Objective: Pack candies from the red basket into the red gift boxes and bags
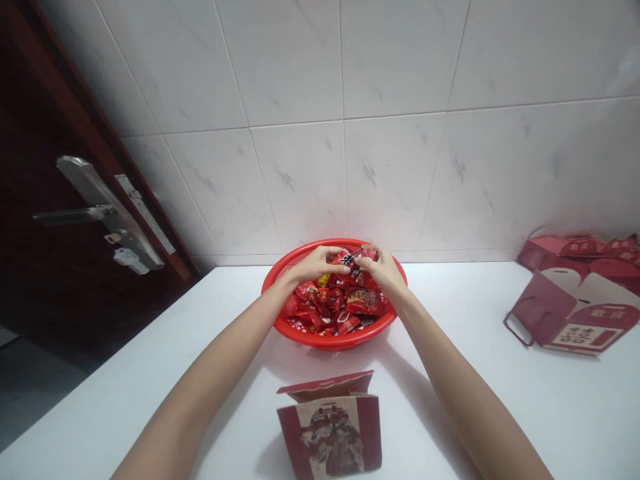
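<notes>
A red plastic basket [336, 343] with perforated sides holds many small red wrapped snack packets [363, 301]. Over its far half, my left hand [318, 265] has its fingers closed on a red snack packet [345, 258] with dark lettering. My right hand [384, 270] comes in from the other side, its thumb and fingers pinched on a red packet [369, 252] beside the first one. The fingertips of both hands nearly meet. Nearer to me, between my forearms, a dark red and beige paper box [330, 437] stands with its top flaps open; its inside is mostly hidden.
Several red gift boxes [575, 310] with handles are gathered on the right of the white table [450, 320]. Behind the table rises a tiled wall [300, 180]. A dark wooden door [45, 267] with a metal handle [70, 215] is at the left.
</notes>
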Available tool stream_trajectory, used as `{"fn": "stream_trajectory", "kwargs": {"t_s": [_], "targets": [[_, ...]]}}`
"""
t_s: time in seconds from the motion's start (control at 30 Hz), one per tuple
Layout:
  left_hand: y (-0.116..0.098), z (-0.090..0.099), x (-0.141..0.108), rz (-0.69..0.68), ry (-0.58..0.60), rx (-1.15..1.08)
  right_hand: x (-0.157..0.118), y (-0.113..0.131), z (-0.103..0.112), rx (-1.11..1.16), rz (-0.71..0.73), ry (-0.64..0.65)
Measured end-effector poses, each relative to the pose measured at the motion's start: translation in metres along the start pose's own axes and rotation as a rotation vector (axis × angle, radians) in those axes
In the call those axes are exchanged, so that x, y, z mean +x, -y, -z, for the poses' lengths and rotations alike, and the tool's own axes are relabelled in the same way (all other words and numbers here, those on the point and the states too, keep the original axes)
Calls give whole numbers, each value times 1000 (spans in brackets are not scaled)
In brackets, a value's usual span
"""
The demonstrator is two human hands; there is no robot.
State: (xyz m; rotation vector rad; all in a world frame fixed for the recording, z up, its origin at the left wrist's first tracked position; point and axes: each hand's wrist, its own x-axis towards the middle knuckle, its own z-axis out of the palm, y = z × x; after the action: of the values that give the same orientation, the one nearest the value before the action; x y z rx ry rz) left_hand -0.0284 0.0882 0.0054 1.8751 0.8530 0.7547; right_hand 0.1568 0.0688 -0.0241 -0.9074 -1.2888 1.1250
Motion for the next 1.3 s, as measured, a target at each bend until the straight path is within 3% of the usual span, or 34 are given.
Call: {"fn": "stream_trajectory", "kwargs": {"t_s": [0.17, 0.33, 0.53, 0.73, 0.93, 1.1, 1.3], "targets": [[-17, 0, -9, 22, -81, -38, -7, 15, -6, 41, 25, 8], [-37, -6, -38, -30, -257, -50, -23, 48, -9, 177, 65, 76], [-57, -28, -80, -116, -465, 51, -49, 76, -12, 226, 59, 58], [-69, -47, -100, -260, -539, 64, -72, 92, -18, 199, 96, 80], [-80, -50, -117, -325, -452, 59, -90, 111, -15, 152, 160, 101], [-90, -47, -134, -281, -385, 246, -100, 118, -10, 125, 186, 82], [-112, -43, -158, -125, -80, 498, -104, 125, 4, 92, 264, 33]]}}
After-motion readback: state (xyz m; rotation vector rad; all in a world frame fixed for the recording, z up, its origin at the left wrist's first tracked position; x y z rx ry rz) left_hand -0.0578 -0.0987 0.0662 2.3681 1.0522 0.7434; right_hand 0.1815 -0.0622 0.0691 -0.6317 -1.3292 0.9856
